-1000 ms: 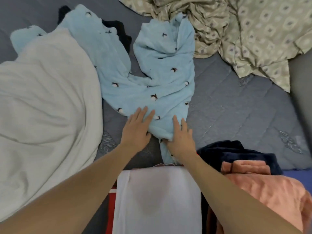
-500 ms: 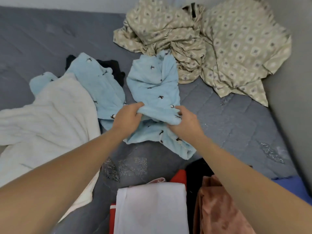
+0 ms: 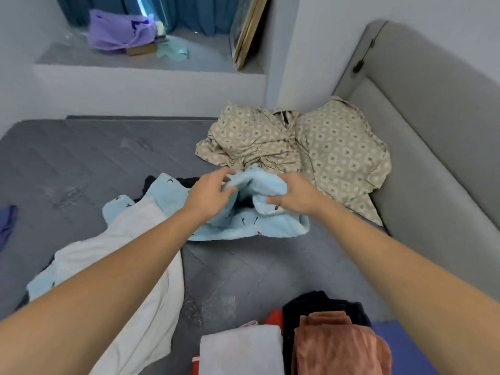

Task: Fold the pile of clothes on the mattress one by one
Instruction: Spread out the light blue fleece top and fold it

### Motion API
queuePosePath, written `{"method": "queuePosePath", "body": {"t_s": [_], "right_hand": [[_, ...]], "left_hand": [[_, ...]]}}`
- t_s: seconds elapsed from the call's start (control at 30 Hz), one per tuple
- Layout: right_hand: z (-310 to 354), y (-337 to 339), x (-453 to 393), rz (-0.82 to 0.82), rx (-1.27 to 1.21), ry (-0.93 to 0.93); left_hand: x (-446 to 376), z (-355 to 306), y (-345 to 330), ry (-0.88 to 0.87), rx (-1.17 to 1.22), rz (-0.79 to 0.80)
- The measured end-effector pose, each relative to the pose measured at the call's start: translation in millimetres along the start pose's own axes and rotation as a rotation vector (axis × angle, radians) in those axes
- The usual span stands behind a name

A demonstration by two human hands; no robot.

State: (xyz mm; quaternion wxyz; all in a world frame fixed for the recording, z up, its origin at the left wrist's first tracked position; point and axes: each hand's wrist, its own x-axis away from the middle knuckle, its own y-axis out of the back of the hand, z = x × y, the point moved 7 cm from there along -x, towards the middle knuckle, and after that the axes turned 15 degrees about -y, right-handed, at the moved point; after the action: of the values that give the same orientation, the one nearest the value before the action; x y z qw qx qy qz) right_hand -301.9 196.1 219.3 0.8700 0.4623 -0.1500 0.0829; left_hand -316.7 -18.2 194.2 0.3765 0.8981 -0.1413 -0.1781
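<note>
The blue garment [image 3: 251, 212] is bunched between both hands, lifted a little off the mattress [image 3: 89, 158] at its far end while its near edge trails on the quilted surface just below the wrists. The right hand [image 3: 295, 197] pinches a rolled fold of it, thumb and fingers curled round the cloth. The left hand [image 3: 209, 194] has its fingers bent at the top edge of the same fold; it seems to pinch the fabric, though the contact is partly hidden.

The relation that matters: the bulk of the garment hangs below and toward the person from both grips, and one long limb of it runs away to the left, passing under the white garment [image 3: 140, 266] and showing again near the left forearm. So its long axis lies leftward from the grip, and the left hand is the nearer one to that trapped part. My judgement is that the next move must draw the blue cloth rightward and up, free of the white piece, before it can be spread flat.

Beyond the grip lies the patterned sheet [image 3: 338, 150]. Toward the person, a folded stack [image 3: 243, 350] and a brown piece [image 3: 341, 345] sit near the right forearm.
</note>
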Motion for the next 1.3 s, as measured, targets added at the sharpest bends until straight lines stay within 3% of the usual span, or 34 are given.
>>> {"method": "queuePosePath", "body": {"t_s": [0.1,0.2,0.27,0.37,0.47,0.53,0.67,0.73,0.83,0.93,1.07,1.3], "right_hand": [[64,36,32,0.03,0.113,0.128],[107,66,60,-0.008,0.155,0.203],[118,89,74,-0.129,0.119,0.192],[111,120,102,-0.42,-0.078,0.094],[84,120,134,-0.579,-0.526,-0.073],[74,101,148,-0.503,-0.838,-0.17],[79,54,168,-0.31,-1.06,-0.223],[89,35,170,-0.233,-1.011,-0.25],[106,33,177,-0.288,-1.003,-0.189],[125,58,188,-0.354,-1.0,-0.007],[171,88,194,-0.225,-0.854,0.272],[257,93,203,-0.153,-0.653,0.475]], "left_hand": [[10,-45,16,-0.089,0.137,0.112],[15,-69,46,-0.08,0.239,-0.041],[16,-86,72,-0.058,0.273,-0.165],[15,-121,110,-0.06,0.348,-0.268],[12,-159,140,-0.057,0.386,-0.295],[10,-175,158,-0.06,0.338,-0.299],[13,-183,187,-0.023,0.318,-0.35],[16,-183,201,-0.004,0.361,-0.406],[22,-187,224,-0.032,0.374,-0.438],[35,-185,253,-0.033,0.356,-0.471],[65,-172,299,-0.02,0.346,-0.556],[147,-150,372,0.047,0.204,-0.636]]}}
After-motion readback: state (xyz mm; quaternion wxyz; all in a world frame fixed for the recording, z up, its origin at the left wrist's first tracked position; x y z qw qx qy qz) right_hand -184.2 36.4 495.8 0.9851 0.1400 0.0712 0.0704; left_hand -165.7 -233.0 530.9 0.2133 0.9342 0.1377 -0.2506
